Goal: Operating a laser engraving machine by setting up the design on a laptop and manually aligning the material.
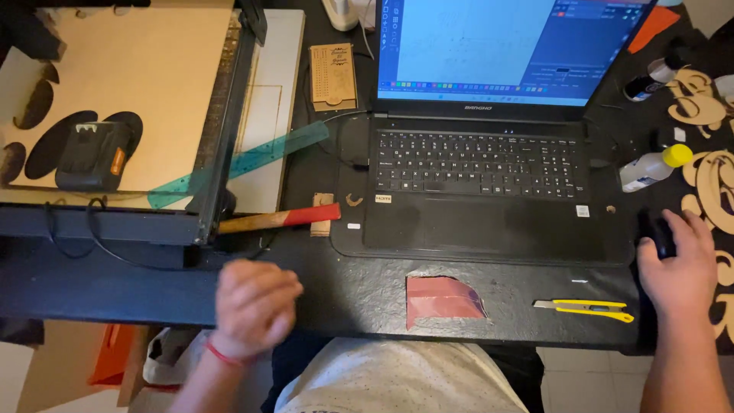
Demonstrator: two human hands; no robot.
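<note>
Surface: A black, slightly crinkled desk (367,294) filled the view, seen from above, with pale floor tiles showing below its near edge.
Laptop: An open black laptop (478,164) sat at twelve o'clock, its screen lit with a pale blue drawing program.
Left of desk: At ten o'clock a flat machine bed held a tan board (145,84) with dark oval cut-outs; a small black box (93,155) rested on it.
Loose tools: A translucent green ruler (241,163) lay slantwise across the bed's edge, and a hammer with a red head and wooden handle (279,219) lay just below it, at about nine o'clock from the laptop's touchpad.
Near edge: A scrap of reddish sandpaper (443,298) lay at six o'clock; a yellow utility knife (585,308) lay at four o'clock from it.
Right hand: The right hand (680,264), at three o'clock, was cupped over a black mouse (659,233), fingers curled down around it and resting on top.
Left hand: The left hand (256,306), at seven o'clock, hung blurred over the desk's near edge, fingers curled into a loose fist with nothing in them; the hammer was the closest thing to it, apart from it.
Right of desk: A white bottle with a yellow cap (650,167) lay by wooden ornamental cut-outs (715,183) at two o'clock.
Step in hand: Judging by the grip on the mouse, the work was at the screen, calling for small pointer moves.
</note>
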